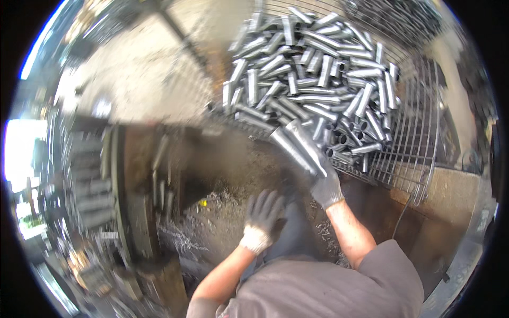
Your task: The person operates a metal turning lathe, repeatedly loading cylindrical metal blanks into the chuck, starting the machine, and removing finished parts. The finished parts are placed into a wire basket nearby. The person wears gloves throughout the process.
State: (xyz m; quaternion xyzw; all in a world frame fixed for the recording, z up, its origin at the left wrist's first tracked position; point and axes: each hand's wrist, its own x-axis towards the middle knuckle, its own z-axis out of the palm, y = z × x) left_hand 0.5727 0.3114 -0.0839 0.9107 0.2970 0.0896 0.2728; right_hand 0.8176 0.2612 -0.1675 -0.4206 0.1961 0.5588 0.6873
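My right hand (327,186), in a grey glove, is closed around the lower ends of two shiny metal tubes (295,151). They lie side by side, slanting up and left to the near edge of a big heap of similar metal tubes (324,74). That heap rests in a wire basket (411,132). Lower and to the left, my left hand (265,212) is held over my lap, gloved grey with a white cuff. Its fingers are spread and nothing is in them.
Dark machinery (139,196) stands to my left, blurred, with a row of grey cylindrical shapes (91,188) beside it. Metal shavings (183,237) litter the ground near my legs. Behind the basket is another pile of dark metal pieces (397,18). A tan block (450,193) sits at the right.
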